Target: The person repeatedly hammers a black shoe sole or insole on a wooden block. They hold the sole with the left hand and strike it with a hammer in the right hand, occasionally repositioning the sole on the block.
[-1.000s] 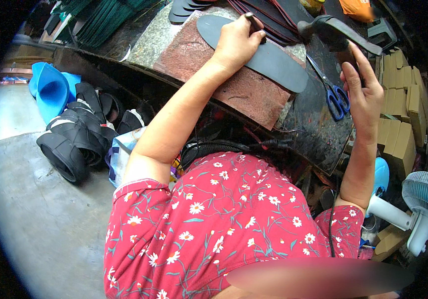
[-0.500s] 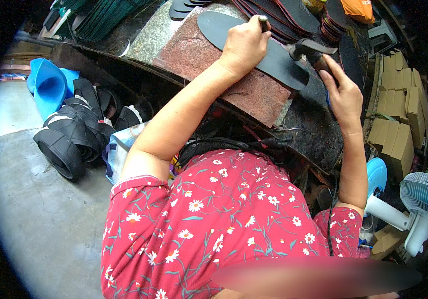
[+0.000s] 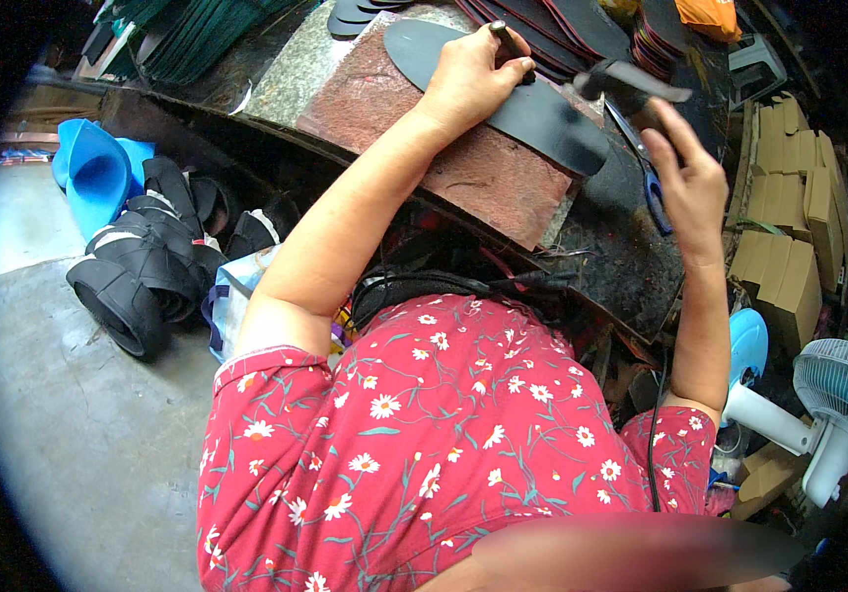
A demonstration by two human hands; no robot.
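My left hand is closed round a short dark punch, which leans over a black sole-shaped sheet. The sheet lies flat on a worn reddish slab at the bench's front edge. Off to the right, my right hand grips a hammer by its handle. The hammer's head is smeared by motion and hangs beside the sheet's right end, apart from the punch. Scissors with blue handles lie on the dark bench just left of my right hand.
Stacks of dark sole pieces with red edges stand at the back. Black footwear parts and a blue foam piece sit at the left. Folded cardboard boxes and a white fan are at the right.
The punch has tipped to a new slant in my left hand, which has shifted slightly left with the sheet. The hammer has moved right, and more of the scissors shows.
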